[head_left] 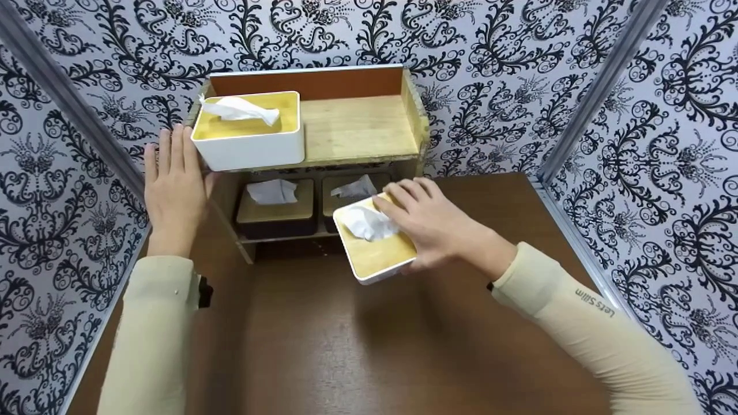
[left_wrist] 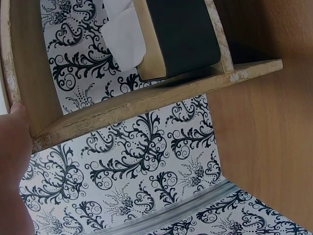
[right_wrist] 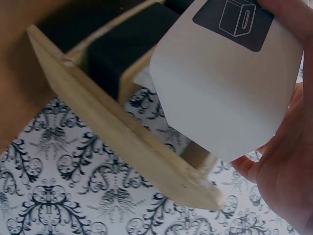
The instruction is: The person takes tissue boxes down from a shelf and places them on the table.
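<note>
My right hand (head_left: 429, 225) grips a white tissue box (head_left: 375, 253) with a wooden lid, held tilted in front of the shelf's right half; a white tissue sticks out of its top. In the right wrist view, the white tissue box (right_wrist: 225, 93) shows its plain side and a dark label. Straight-fingered, my left hand (head_left: 176, 184) rests against the left side of the wooden shelf (head_left: 357, 129). Its thumb touches the shelf's front edge in the left wrist view. Right beside that hand, a second white tissue box (head_left: 251, 151) stands on the upper level's left part.
Two dark tissue boxes with wooden lids stand on the lower level, a left one (head_left: 277, 213) and a right one (head_left: 340, 196) partly hidden by the held box. The brown table (head_left: 323, 346) spreads out in front. Patterned walls (head_left: 496, 86) with metal corner strips enclose the space.
</note>
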The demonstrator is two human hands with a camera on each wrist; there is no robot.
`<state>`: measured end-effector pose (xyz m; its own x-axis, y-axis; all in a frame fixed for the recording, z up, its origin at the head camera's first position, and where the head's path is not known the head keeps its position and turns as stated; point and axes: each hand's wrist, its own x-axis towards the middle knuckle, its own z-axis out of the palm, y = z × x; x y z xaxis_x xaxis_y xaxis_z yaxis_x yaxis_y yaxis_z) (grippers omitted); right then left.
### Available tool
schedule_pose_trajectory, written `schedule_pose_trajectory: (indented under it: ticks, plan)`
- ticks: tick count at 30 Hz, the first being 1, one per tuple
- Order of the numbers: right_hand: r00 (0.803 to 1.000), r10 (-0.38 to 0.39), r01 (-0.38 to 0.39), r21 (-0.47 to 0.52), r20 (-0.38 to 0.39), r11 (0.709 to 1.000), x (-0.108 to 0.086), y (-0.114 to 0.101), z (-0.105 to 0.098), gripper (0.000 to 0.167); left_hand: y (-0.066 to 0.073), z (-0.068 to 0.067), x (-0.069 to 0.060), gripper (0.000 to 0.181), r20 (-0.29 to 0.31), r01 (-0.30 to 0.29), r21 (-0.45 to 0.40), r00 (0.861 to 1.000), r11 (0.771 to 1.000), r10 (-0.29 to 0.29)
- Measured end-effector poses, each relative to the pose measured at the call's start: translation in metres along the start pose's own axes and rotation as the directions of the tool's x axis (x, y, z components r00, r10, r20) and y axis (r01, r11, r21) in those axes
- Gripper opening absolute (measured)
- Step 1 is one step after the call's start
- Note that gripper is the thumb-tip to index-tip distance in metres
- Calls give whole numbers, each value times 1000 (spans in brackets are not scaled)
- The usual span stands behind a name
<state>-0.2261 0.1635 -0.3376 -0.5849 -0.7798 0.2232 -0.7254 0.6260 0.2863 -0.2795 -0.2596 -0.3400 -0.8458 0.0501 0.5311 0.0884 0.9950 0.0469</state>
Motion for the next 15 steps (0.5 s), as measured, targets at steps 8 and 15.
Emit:
schedule_pose_trajectory:
  ticks: [8,15]
  plan:
    - [998,16,-18,34,58,999,-21,0,35,127,0,0,1,83,18,5,5,1000,1000,-5]
    - [995,30,-34,49,92,998,-41,2,62,126,0,-1,0,83,12,3,2,1000,1000,-3]
